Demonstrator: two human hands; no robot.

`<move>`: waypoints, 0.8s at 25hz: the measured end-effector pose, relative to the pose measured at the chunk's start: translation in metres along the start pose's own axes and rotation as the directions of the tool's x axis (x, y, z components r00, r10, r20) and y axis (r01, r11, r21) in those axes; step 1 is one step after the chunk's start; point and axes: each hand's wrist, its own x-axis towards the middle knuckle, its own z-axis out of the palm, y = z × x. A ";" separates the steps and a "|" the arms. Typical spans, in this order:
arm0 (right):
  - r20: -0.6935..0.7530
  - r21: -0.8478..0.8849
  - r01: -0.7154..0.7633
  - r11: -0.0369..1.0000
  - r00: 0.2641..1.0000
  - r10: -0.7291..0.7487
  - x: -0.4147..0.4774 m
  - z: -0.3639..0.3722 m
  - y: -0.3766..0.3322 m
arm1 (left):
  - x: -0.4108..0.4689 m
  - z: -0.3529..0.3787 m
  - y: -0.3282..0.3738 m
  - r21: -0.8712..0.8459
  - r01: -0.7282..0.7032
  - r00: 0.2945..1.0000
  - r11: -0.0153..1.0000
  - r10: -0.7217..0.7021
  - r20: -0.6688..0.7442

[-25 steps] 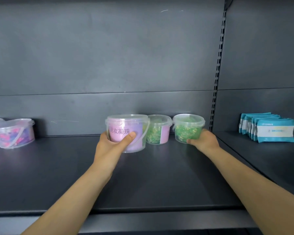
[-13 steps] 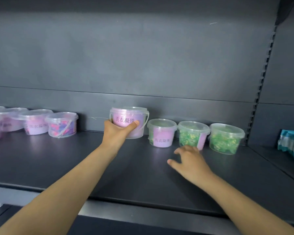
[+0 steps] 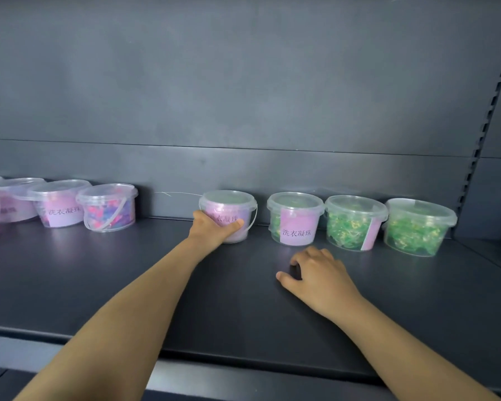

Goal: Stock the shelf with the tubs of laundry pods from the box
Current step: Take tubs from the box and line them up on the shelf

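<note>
Left hand [image 3: 214,231] gripped the clear plastic tub of pink laundry pods [image 3: 229,209], with the thumb across its lilac label and the fingers round its left side. The pink tub stood upright at the back of the dark grey metal shelf [image 3: 113,285], its base apparently down. Right hand [image 3: 315,273] lay on the shelf in front of the row, fingers loosely bent, holding nothing.

To the right stood three clear tubs of green pods:
- first green tub [image 3: 295,218], label facing out;
- second green tub [image 3: 355,222], label turned to the right;
- third green tub [image 3: 418,227], no label seen.

A gap separated the pink tub from the first green tub. Well apart on the left stood a clear tub of mixed pink and blue pods [image 3: 107,208] and a lilac-labelled tub [image 3: 60,204], with more beyond. The box was not in view.

Judgement: the step in hand was seating the pink tub.
- Bring it to the row's spacing and front line.
- Turn the label squarely outward.
- Keep its clear hanging handle [image 3: 253,218] off the neighbouring tub.
- Release only once the base sits flat.
- The free right hand could steady the first green tub.
</note>
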 end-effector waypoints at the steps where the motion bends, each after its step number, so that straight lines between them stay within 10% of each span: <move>1: -0.005 0.007 0.000 1.000 1.000 0.000 0.001 0.000 0.000 | 0.002 0.006 0.002 0.050 0.000 1.000 0.999 0.000 0.001; 13: 0.011 0.084 -0.022 0.996 1.000 0.021 0.003 -0.002 0.001 | -0.005 0.006 0.006 0.262 -0.024 0.996 0.965 0.001 0.086; 20: 0.053 0.078 -0.063 0.995 0.997 0.059 -0.004 -0.014 -0.006 | -0.071 -0.048 0.011 0.569 -0.341 0.940 0.748 0.266 0.213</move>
